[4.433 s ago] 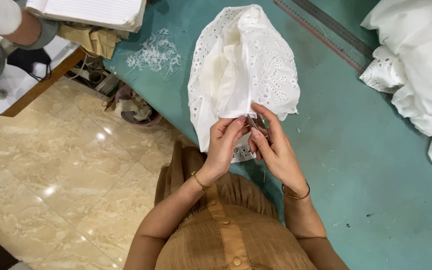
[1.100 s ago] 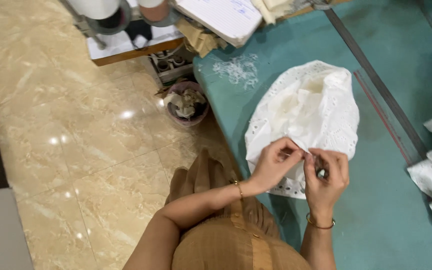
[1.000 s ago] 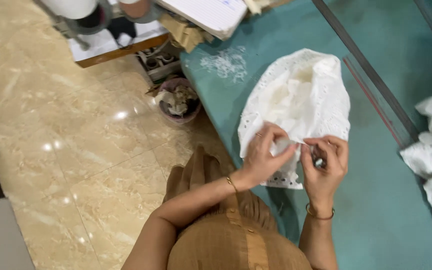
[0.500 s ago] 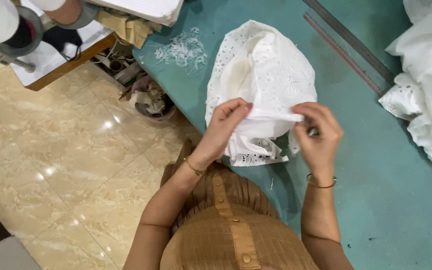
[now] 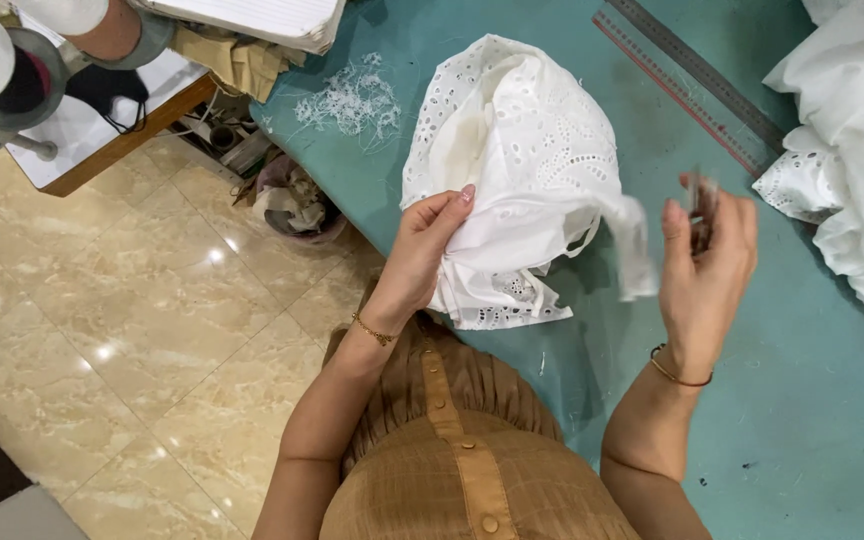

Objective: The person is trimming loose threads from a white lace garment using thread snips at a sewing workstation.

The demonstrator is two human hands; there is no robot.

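Right hand [image 5: 707,275] now pulled away rightward, pinching a small blurred tool, left hand [image 5: 427,245] clutching one white eyelet-cotton garment [image 5: 517,170], one teal desk [image 5: 802,420], two metal rulers [image 5: 692,75].

— Where are the hands?

— Left hand [image 5: 422,250] reaches up from a bent elbow, forearm bare, a thin bracelet at the wrist. Fingers are curled with the thumb out, closed on the cloth [image 5: 512,190] near the desk's near edge.

— And the right?

— Right hand [image 5: 707,265] is raised off to the side, well apart from the left, palm turned inward, fingers upright and pinched together. It's blurred, so I can't tell what's between them. A bangle sits on that wrist too.
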